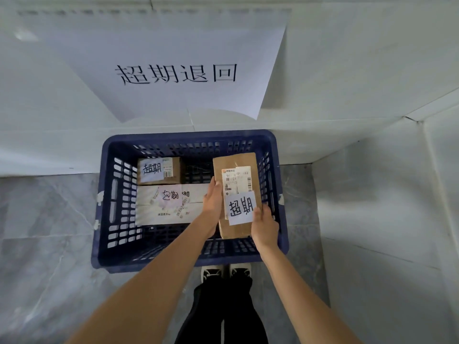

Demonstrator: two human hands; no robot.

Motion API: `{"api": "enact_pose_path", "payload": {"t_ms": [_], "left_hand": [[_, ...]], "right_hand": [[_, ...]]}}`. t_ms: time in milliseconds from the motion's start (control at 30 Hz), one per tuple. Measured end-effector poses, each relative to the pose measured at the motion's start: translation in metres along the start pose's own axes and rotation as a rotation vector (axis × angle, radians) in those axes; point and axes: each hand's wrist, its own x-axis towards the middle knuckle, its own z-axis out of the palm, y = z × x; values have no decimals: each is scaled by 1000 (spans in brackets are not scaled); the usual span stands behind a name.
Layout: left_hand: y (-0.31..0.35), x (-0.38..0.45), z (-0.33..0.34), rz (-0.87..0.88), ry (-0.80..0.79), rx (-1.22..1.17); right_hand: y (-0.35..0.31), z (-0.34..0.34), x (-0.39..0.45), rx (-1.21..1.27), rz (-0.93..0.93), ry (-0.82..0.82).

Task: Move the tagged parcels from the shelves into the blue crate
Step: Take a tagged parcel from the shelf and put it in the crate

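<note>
A blue slotted crate (116,259) stands on the floor against the wall. Over its right side I hold a long brown cardboard parcel (236,167) with a shipping label and a white handwritten tag. My left hand (213,202) grips its left edge. My right hand (264,228) grips its near right corner, thumb on the tag. Inside the crate lie a small brown tagged box (173,167) at the back left and a flat white tagged box (149,214) in front of it.
A large white paper sign (173,70) with handwritten characters hangs on the wall above the crate. White tiled walls form a corner at the right (372,194). My feet in dark shoes (226,271) stand just behind the crate on grey marble floor.
</note>
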Motion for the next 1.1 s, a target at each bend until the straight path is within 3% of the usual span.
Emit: {"api": "enact_pose_path", "payload": {"t_ms": [133,500,900,1100], "left_hand": [[-27,39,9,-74,-10,-131],[-47,132,33,-130,-72,-170],[-58,151,31,-215,-181,-278],[-34,96,21,-177,-118,-185]], "right_hand": [[13,15,47,120,123,-72],[51,64,129,262,155,-85],[57,65,148,200,179,-127],[32,43,111,78,174,-82]]}}
